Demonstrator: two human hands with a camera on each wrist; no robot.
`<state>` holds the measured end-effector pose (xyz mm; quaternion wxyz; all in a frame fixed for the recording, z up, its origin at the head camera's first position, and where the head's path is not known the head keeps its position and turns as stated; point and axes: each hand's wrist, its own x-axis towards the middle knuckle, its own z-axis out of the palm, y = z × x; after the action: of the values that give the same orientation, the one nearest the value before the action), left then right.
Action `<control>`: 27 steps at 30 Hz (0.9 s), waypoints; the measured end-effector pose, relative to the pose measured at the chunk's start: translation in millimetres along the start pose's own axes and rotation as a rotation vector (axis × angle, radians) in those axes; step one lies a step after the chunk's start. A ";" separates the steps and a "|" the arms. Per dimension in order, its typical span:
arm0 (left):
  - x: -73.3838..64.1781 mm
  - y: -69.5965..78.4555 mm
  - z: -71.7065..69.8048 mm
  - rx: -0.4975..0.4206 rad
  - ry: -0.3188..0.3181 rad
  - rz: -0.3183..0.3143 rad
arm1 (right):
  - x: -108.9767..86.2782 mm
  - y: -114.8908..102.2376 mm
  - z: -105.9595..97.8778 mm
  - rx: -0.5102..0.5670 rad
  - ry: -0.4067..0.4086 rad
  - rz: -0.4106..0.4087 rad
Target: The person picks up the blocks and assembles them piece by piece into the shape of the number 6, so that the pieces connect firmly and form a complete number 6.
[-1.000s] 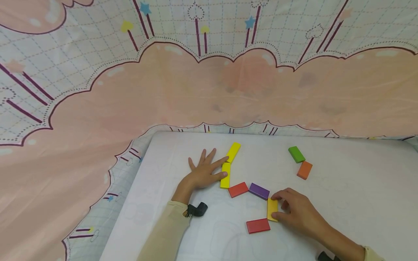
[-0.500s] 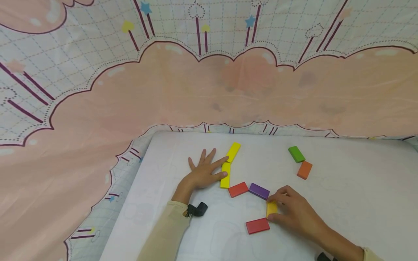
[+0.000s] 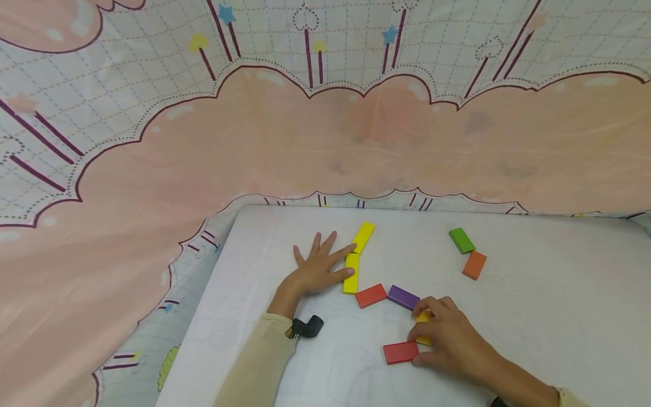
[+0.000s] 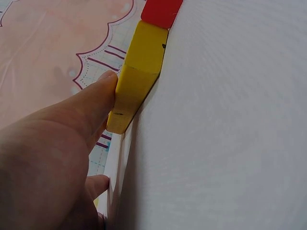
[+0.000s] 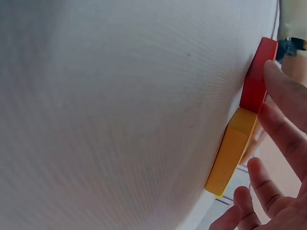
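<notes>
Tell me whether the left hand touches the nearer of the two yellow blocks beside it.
Touching. In the left wrist view, the left hand has its thumb tip against the side of the nearer yellow block, with no gap between.

- Six-blk row (image 3: 371, 295) on tbl (image 3: 559, 311), running far to near!
- L hand (image 3: 317, 271) left of its far end
- R hand (image 3: 452, 333) right, near end
- Blk pair (image 3: 474, 265) behind R hand

Patterned peach cloth (image 3: 305, 147) spreads behind and left of a white tabletop (image 3: 559, 294).
</notes>
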<state>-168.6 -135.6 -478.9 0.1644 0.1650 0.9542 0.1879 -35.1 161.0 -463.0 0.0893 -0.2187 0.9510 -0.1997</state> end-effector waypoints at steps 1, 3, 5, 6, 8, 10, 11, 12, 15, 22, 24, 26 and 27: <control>0.4 0.3 0.0 0.000 0.000 -0.002 | 0.2 0.7 -0.5 0.003 -0.003 -0.001; 0.9 1.0 -0.2 0.002 0.000 -0.005 | 0.8 2.1 -1.3 0.010 -0.009 -0.001; 1.3 2.1 -0.7 0.002 -0.001 -0.010 | 0.8 3.7 -1.9 0.019 -0.012 -0.004; 1.5 2.6 -1.0 0.002 -0.001 -0.012 | 0.8 4.6 -2.1 0.021 -0.012 -0.008; 1.8 3.6 -1.4 0.002 -0.003 -0.017 | 0.8 6.3 -2.7 0.021 -0.010 -0.015; 2.4 4.2 -1.6 -0.002 -0.003 -0.023 | 0.9 8.0 -3.3 0.019 -0.008 -0.024; 2.8 4.4 -1.7 -0.002 -0.004 -0.025 | 1.1 8.8 -3.6 0.016 -0.006 -0.028; 3.2 4.5 -1.7 -0.004 -0.003 -0.026 | 1.4 9.7 -3.9 0.014 -0.007 -0.033; 3.5 3.6 -1.1 -0.004 0.001 -0.025 | 1.6 9.9 -3.7 0.014 -0.012 -0.033; 4.0 1.9 1.6 -0.003 0.008 -0.020 | 1.6 9.2 -4.6 0.032 -0.027 -0.018; 3.8 1.9 2.0 -0.006 0.013 -0.018 | 1.3 9.4 -4.3 0.034 -0.026 -0.022; 3.5 2.2 2.0 -0.005 0.016 -0.017 | 1.1 9.8 -3.7 0.032 -0.023 -0.026; 3.3 2.4 2.0 -0.004 0.017 -0.017 | 1.1 10.0 -3.4 0.033 -0.021 -0.027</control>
<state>-170.2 -131.7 -480.5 0.1583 0.1551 0.9565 0.1897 -40.7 169.9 -464.2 0.1003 -0.2320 0.9435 -0.2142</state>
